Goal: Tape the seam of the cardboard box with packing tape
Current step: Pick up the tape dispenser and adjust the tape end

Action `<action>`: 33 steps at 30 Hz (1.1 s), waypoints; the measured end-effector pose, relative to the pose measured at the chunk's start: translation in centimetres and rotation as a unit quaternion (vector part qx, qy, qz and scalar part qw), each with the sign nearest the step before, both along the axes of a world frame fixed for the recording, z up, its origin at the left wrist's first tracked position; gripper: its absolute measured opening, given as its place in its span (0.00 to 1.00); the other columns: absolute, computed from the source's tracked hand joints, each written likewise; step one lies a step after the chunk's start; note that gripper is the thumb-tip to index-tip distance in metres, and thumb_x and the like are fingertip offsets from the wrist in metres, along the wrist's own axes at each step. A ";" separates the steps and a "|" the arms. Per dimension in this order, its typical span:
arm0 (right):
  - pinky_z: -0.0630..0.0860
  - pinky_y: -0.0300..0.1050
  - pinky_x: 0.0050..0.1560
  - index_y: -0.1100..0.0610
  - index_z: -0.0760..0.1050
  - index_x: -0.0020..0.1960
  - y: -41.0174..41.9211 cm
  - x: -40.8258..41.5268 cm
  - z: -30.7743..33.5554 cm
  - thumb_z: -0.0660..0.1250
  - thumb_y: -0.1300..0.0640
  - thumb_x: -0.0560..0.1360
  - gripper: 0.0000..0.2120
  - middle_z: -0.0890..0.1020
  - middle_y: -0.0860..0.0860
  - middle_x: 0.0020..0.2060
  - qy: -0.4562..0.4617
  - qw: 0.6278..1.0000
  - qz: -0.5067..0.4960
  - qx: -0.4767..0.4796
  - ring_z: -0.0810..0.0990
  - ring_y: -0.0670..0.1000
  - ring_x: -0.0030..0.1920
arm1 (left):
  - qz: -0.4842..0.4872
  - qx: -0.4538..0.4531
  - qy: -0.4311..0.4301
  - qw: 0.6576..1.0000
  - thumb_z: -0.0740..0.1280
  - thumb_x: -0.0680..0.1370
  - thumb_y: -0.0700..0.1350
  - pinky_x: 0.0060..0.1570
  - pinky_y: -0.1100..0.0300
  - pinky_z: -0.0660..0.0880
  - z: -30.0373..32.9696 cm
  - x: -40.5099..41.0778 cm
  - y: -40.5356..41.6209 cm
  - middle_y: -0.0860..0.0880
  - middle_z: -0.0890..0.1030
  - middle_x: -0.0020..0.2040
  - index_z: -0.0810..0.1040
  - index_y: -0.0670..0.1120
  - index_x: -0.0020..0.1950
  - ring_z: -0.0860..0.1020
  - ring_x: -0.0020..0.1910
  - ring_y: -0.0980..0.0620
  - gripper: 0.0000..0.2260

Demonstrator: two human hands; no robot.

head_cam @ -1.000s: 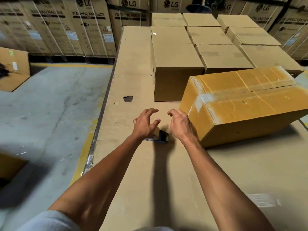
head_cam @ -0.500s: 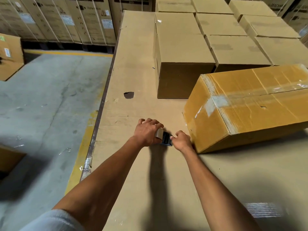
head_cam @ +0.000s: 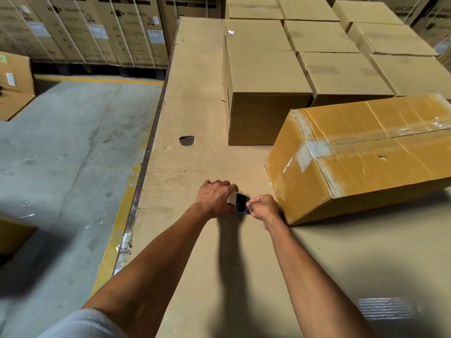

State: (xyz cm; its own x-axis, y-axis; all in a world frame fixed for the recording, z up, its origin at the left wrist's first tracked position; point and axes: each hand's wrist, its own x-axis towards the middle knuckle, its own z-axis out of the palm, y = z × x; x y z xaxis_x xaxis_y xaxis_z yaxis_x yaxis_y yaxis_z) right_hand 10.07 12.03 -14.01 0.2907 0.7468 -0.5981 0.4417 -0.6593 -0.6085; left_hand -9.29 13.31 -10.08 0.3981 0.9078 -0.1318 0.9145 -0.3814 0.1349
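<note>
Tape dispenser (head_cam: 241,203) sits between hands on cardboard-covered table (head_cam: 200,93) — left hand (head_cam: 216,200) clasps tape roll end, right hand (head_cam: 264,207) pinches dark blue end with fingertips. Yellow-brown cardboard box (head_cam: 361,154) lies just right of right hand, clear tape along top seam. Plain cartons (head_cam: 263,76) beyond hands. Farther back, stacked cartons (head_cam: 122,28) — "WASHING MACHINE" legible.

We stood over a broad cardboard-covered work surface (head_cam: 195,106) beside a grey concrete floor (head_cam: 68,154) marked with a worn yellow painted line (head_cam: 117,220). Tall strapped washing-machine cartons (head_cam: 102,30) lined the far wall, under dim warm light.
</note>
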 end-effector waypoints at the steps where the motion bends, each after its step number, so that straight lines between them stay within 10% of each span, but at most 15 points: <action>1: 0.87 0.56 0.54 0.53 0.86 0.41 0.3 0.4 -0.7 0.79 0.55 0.70 0.03 0.89 0.52 0.39 0.026 1.000 -0.012 0.003 0.89 0.58 0.47 | 0.003 -0.003 -0.011 1.000 0.75 0.77 0.62 0.60 0.49 0.71 0.1 -0.1 0.0 0.51 0.82 0.66 0.75 0.56 0.75 0.80 0.64 0.45 0.28; 8: 0.86 0.46 0.49 0.61 0.83 0.41 0.2 0.9 4.5 0.72 0.70 0.78 0.09 0.85 0.58 0.43 0.156 0.986 -0.036 0.048 0.85 0.53 0.43 | 0.012 0.007 -0.082 0.997 0.75 0.78 0.62 0.60 0.48 0.71 2.6 -1.4 -0.2 0.51 0.80 0.68 0.76 0.56 0.75 0.79 0.65 0.45 0.28; 15: 0.86 0.48 0.52 0.57 0.83 0.41 0.5 0.9 7.8 0.73 0.66 0.79 0.09 0.85 0.55 0.44 0.149 0.984 0.000 0.094 0.84 0.51 0.45 | -0.009 0.072 -0.101 0.992 0.74 0.78 0.63 0.57 0.49 0.72 6.0 -1.8 -0.9 0.50 0.80 0.67 0.75 0.55 0.76 0.80 0.62 0.44 0.28; 20: 0.85 0.54 0.53 0.55 0.84 0.35 0.1 0.9 8.2 0.80 0.45 0.72 0.15 0.86 0.49 0.37 0.107 0.987 0.021 0.120 0.84 0.53 0.43 | -0.017 0.105 -0.109 0.988 0.74 0.78 0.62 0.56 0.48 0.74 7.3 -1.7 -1.8 0.49 0.81 0.65 0.75 0.55 0.75 0.80 0.61 0.44 0.28; 29: 0.72 0.42 0.47 0.52 0.86 0.47 -2.2 0.5 11.9 0.75 0.53 0.79 0.04 0.86 0.47 0.50 0.007 0.985 0.044 0.169 0.81 0.52 0.54 | -0.009 0.106 -0.132 0.985 0.72 0.79 0.67 0.57 0.49 0.75 7.6 -1.8 -3.3 0.49 0.81 0.66 0.74 0.55 0.75 0.80 0.60 0.44 0.29; 33: 0.83 0.50 0.57 0.48 0.86 0.42 -2.3 0.6 12.2 0.75 0.52 0.78 0.06 0.87 0.43 0.50 0.006 0.984 0.022 0.178 0.86 0.52 0.52 | -0.004 0.108 -0.131 0.985 0.73 0.79 0.66 0.57 0.48 0.76 7.6 -1.5 -3.6 0.48 0.80 0.67 0.73 0.54 0.78 0.80 0.61 0.44 0.31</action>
